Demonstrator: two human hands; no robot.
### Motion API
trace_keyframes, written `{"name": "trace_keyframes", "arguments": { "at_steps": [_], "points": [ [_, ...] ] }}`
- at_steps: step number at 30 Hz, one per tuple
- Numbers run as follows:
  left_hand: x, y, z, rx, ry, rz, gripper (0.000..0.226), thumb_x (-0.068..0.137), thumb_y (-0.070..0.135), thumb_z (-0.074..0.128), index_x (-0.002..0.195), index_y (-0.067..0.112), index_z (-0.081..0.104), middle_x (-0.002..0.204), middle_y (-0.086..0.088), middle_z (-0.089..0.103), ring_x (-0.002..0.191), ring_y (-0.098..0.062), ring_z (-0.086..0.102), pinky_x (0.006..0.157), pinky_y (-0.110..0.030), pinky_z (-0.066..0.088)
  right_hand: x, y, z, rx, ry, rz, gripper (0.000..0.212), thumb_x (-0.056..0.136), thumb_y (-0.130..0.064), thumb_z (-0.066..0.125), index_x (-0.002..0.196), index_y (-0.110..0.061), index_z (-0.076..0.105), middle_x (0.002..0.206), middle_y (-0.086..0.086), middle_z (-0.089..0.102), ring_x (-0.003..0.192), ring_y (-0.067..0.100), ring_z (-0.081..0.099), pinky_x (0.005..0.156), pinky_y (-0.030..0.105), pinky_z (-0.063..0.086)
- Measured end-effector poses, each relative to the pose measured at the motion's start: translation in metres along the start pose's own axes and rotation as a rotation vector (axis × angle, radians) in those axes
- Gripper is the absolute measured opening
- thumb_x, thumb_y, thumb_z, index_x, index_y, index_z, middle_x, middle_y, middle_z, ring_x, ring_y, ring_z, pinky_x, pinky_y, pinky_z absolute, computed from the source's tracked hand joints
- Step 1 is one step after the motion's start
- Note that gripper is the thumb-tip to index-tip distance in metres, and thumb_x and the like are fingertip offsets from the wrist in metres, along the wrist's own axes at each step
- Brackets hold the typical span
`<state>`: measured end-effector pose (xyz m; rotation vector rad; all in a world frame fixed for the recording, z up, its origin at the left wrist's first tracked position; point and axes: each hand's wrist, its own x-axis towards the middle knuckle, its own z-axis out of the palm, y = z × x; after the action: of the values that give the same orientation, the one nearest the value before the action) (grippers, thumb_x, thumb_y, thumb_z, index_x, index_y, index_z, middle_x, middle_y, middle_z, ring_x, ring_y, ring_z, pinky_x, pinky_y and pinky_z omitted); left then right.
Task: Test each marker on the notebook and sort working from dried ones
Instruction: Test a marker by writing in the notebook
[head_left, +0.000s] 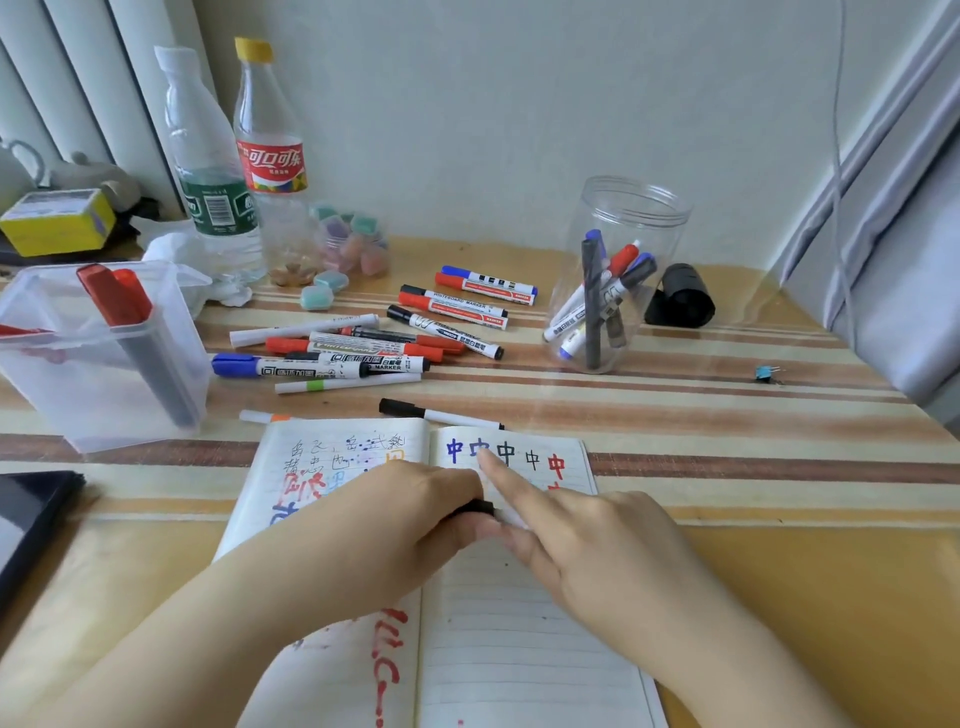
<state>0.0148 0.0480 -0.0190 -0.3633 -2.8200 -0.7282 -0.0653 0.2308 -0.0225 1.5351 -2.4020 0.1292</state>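
An open lined notebook (519, 623) lies in front of me, with blue, black and red test characters along the top of its right page. Over its middle, my left hand (410, 514) and my right hand (587, 545) meet on one marker (475, 506), of which only a black end shows between them. My left hand grips that black end; my right hand holds the rest, index finger stretched out. A pile of markers (363, 348) lies behind the notebook. A round clear jar (618, 275) at right holds several markers. A square clear tub (104, 358) at left holds red-capped ones.
Two plastic bottles (244, 171) stand at the back left beside a small jar of pastel erasers (353, 244). A black roll (680, 296) lies right of the round jar. A dark tablet (31, 514) sits at the left edge. A yellow box (57, 218) is far left.
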Motion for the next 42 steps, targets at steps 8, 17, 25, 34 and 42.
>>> {"name": "trace_keyframes", "arguments": {
  "at_steps": [8, 17, 25, 34, 42],
  "points": [
    [-0.001, -0.005, -0.027, 0.073, -0.096, -0.262, 0.016, 0.091, 0.046, 0.040, 0.077, 0.037, 0.042, 0.078, 0.017, 0.052, 0.070, 0.000, 0.050, 0.062, -0.017, 0.040, -0.006, 0.007, -0.022, 0.593, -0.237, 0.393, 0.034, 0.096, -0.029, 0.032, 0.121, -0.046, 0.016, 0.085, 0.005, 0.061, 0.077, 0.024, 0.057, 0.075, 0.043, 0.049],
    [-0.052, 0.017, -0.015, 0.043, -0.461, -0.236, 0.052, 0.067, 0.075, 0.016, 0.119, 0.075, 0.016, 0.146, 0.028, -0.005, 0.135, -0.001, -0.013, 0.115, -0.028, -0.002, 0.012, 0.014, -0.030, 1.709, -0.314, 0.589, 0.030, 0.099, -0.008, 0.030, 0.096, -0.008, 0.060, 0.070, 0.014, 0.059, 0.050, 0.014, 0.047, 0.047, 0.024, 0.043],
    [-0.049, 0.041, 0.005, 0.065, -0.425, -0.191, 0.094, 0.055, 0.066, -0.006, 0.145, 0.038, 0.003, 0.155, 0.004, 0.013, 0.098, 0.019, -0.050, 0.083, -0.003, -0.029, 0.009, -0.001, -0.014, 2.081, -0.313, 0.617, 0.011, 0.089, -0.015, 0.059, 0.088, -0.014, 0.048, 0.056, 0.003, 0.047, 0.040, 0.006, 0.035, 0.034, 0.014, 0.030],
    [-0.033, 0.052, 0.030, 0.303, -0.347, -0.156, 0.074, 0.084, 0.055, -0.001, 0.144, 0.017, 0.020, 0.153, 0.009, 0.019, 0.138, -0.014, -0.015, 0.114, -0.045, -0.002, 0.026, -0.016, -0.002, 1.560, -0.044, 0.797, 0.020, 0.094, -0.032, 0.044, 0.081, -0.017, 0.047, 0.048, -0.005, 0.029, 0.042, 0.009, 0.022, 0.048, 0.024, 0.017],
    [-0.036, 0.024, 0.009, 0.385, 0.030, 0.097, 0.028, 0.086, 0.037, 0.042, 0.067, 0.020, 0.055, 0.052, 0.011, 0.048, 0.058, -0.015, 0.044, 0.050, -0.021, 0.039, 0.023, -0.027, 0.015, 1.204, 0.112, 0.731, 0.029, 0.086, -0.025, 0.062, 0.062, -0.018, 0.046, 0.041, -0.012, 0.038, 0.039, 0.006, 0.031, 0.044, 0.020, 0.027]
  ]
}}
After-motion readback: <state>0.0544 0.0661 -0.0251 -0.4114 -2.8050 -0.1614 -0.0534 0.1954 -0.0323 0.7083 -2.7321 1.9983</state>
